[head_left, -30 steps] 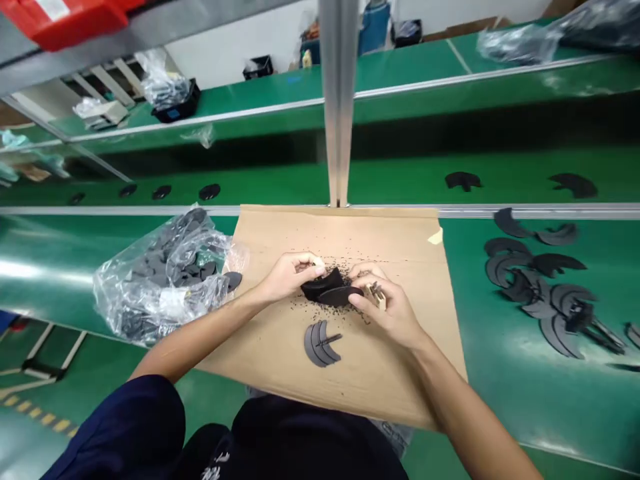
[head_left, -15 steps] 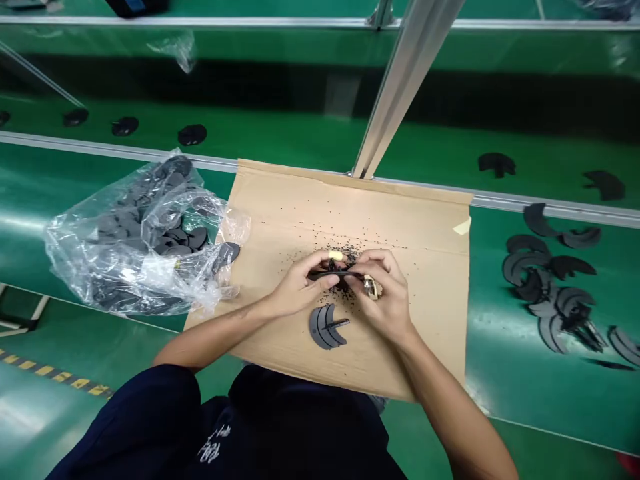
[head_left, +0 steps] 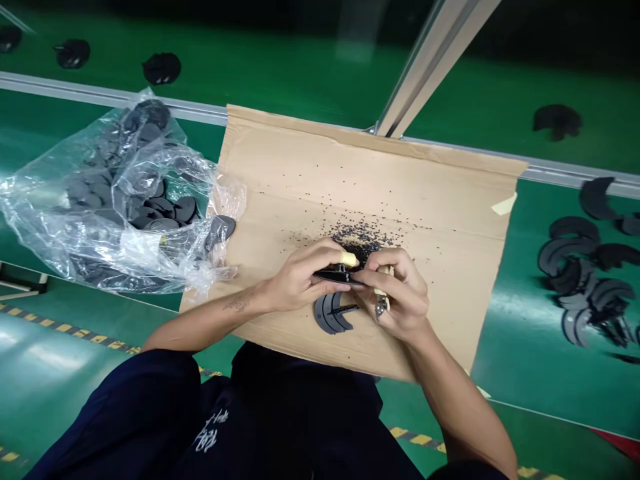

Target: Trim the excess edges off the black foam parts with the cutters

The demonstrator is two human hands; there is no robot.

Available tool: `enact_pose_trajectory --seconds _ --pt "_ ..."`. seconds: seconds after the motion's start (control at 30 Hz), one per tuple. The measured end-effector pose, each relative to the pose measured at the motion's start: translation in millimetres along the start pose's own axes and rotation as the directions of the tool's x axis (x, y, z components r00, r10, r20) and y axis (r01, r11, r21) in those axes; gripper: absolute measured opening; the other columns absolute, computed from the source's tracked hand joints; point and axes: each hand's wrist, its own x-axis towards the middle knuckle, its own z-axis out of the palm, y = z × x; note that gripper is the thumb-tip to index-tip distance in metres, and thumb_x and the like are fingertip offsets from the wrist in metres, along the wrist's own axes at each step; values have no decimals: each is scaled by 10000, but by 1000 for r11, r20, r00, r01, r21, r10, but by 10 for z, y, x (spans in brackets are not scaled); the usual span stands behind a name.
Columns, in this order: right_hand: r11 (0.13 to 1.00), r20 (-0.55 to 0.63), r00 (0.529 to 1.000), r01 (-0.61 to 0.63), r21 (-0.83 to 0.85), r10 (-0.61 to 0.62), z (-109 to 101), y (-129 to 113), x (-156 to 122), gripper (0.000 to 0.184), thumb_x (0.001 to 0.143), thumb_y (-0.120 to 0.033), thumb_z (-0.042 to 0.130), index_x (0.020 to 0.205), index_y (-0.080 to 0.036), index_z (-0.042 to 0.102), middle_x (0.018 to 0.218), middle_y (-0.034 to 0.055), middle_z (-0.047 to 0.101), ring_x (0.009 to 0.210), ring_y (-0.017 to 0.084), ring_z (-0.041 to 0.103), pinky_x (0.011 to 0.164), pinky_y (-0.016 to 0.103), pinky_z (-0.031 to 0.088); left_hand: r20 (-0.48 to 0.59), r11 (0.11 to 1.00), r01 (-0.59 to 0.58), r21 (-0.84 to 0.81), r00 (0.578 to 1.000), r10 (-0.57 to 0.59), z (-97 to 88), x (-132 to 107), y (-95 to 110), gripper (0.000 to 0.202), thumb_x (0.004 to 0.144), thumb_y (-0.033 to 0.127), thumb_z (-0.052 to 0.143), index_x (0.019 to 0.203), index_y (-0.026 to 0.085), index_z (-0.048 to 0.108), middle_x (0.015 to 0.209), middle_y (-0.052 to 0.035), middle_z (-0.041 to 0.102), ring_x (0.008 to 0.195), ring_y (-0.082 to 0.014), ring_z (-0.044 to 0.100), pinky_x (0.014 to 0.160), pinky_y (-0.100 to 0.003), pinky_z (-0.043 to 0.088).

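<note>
A thin black plastic part (head_left: 333, 275), seen nearly edge-on, is held over the cardboard. My left hand (head_left: 303, 273) is closed on its left end, thumb below and a yellow-wrapped fingertip above. My right hand (head_left: 400, 287) is closed at its right end. Yellow wrapping and a small shiny thing (head_left: 381, 305) show among the right fingers; I cannot make out what that is. Just beyond my hands lies a heap of tiny black pieces (head_left: 363, 250), scattered outward. A dark grey crescent-shaped part with a stem (head_left: 333, 313) lies on the cardboard below my hands.
The cardboard sheet (head_left: 280, 147) lies on a green bench. At the left, a clear plastic bag (head_left: 105, 227) holds many dark rounded parts. Several crescent parts (head_left: 575, 267) are piled at the right. A metal post (head_left: 425, 67) rises behind the cardboard; more black parts (head_left: 161, 68) lie beyond the rail.
The view has moved closer and tilted down. My right hand has turned slightly, and the shiny thing in it now sits lower. Both hands still hold the black part.
</note>
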Motion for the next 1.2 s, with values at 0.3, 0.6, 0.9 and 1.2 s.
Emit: enact_pose_trajectory --seconds 0.3,0.6,0.9,1.2 --pt "999 22 999 -42 -28 43 -8 46 -55 197 881 -93 687 1019 -233 676 993 64 580 780 154 583 587 295 470 123 989 148 6 981 -148 -12 -25 -4 443 957 300 687 1379 200 596 1037 -76 696 936 -172 664 836 -298 557" --pt "998 65 996 -60 -23 61 -7 13 -57 198 893 -99 656 1041 -228 678 978 69 584 824 176 591 641 324 493 92 998 37 42 995 -41 12 -32 48 391 975 274 657 1349 174 604 988 -68 640 908 -152 623 791 -274 551" --pt "979 8 985 -174 105 174 -11 17 -8 229 857 -321 799 1032 -227 686 1004 84 692 915 219 670 764 375 566 -44 999 -53 -6 998 52 41 -55 33 530 908 263 752 1414 188 613 947 -55 708 842 -114 677 760 -228 577" --pt "994 1 997 -73 76 73 52 54 -86 92 940 -259 667 1018 -221 698 921 76 744 790 201 687 699 370 546 -128 997 -28 -73 992 19 35 -17 20 361 863 301 800 1205 198 748 957 -78 796 920 -161 734 834 -301 614"
